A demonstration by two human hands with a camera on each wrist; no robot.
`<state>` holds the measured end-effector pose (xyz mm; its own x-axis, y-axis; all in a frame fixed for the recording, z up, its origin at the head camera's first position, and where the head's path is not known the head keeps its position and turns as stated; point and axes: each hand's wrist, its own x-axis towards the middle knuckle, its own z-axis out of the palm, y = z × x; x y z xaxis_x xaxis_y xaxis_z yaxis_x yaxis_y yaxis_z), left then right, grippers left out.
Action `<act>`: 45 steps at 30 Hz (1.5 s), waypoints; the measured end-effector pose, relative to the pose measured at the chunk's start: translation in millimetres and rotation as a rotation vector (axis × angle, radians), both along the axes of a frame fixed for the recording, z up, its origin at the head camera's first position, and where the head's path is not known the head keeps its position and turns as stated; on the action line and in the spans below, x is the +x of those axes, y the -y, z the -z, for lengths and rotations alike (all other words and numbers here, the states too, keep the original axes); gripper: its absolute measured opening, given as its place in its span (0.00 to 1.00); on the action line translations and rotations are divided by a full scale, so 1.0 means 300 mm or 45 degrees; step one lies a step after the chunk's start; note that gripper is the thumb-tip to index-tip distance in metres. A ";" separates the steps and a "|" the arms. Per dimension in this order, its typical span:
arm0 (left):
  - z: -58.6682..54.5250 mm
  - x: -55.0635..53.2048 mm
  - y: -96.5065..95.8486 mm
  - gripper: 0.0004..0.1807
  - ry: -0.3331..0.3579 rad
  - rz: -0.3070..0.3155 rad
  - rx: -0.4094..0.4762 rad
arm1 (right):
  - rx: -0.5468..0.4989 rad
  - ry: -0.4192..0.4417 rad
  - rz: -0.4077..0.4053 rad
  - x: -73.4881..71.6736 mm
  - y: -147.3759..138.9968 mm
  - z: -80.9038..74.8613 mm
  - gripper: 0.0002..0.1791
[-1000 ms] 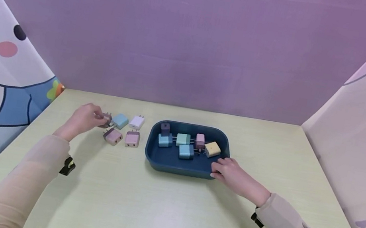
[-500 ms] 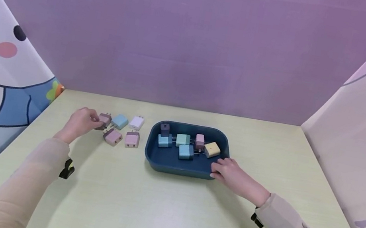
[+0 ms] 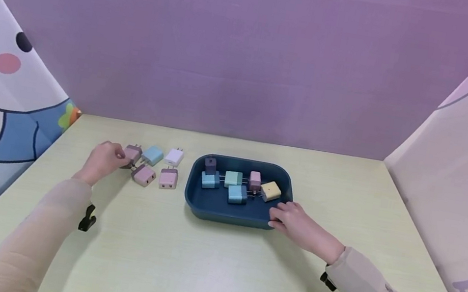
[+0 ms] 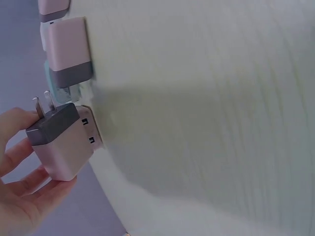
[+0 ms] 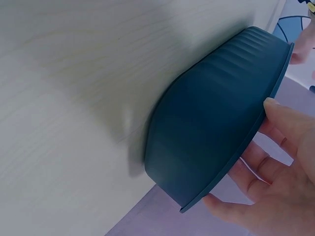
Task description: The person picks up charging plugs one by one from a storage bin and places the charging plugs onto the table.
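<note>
In the left wrist view my left hand (image 3: 102, 161) pinches a pink USB wall charger (image 4: 63, 147) with a grey end and two metal prongs. Right behind it stands another pink charger (image 4: 89, 129), its two ports showing. From the head view the held charger is mostly hidden by the fingers. Beside that hand lie more chargers: a pink one (image 3: 144, 176), another pink one (image 3: 168, 179), a blue one (image 3: 152, 155) and a white one (image 3: 174, 156). My right hand (image 3: 297, 224) grips the rim of a dark blue plastic tray (image 3: 222, 215) at its front right corner.
Several chargers lie inside the tray, among them a yellow one (image 3: 271, 191), a mint green one (image 3: 233, 179) and a dark purple one (image 3: 210, 165). A purple cloth backdrop (image 3: 249, 55) rises behind the pale wooden table (image 3: 204, 265), with printed cloths at both sides.
My left hand has shifted slightly down and toward me, and a pink charger it covered now shows beyond its fingertips. The right hand stays on the tray.
</note>
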<state>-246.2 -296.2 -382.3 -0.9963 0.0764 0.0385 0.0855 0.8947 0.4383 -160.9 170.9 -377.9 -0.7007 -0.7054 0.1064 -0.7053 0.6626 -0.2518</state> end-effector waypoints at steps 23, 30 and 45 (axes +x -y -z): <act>0.044 -0.008 0.005 0.12 -0.028 -0.051 -0.031 | 0.001 -0.003 0.001 -0.003 -0.002 0.007 0.08; 0.040 -0.003 0.006 0.12 -0.008 -0.054 -0.018 | -0.009 0.004 0.004 -0.001 -0.002 0.005 0.09; 0.047 -0.007 0.032 0.12 0.130 -0.002 -0.025 | -0.010 0.007 0.010 0.000 -0.001 0.003 0.09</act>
<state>-248.3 -305.8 -396.5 -0.9951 0.0749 -0.0649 0.0401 0.9032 0.4274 -160.9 171.3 -378.8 -0.7069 -0.6989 0.1083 -0.6987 0.6663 -0.2607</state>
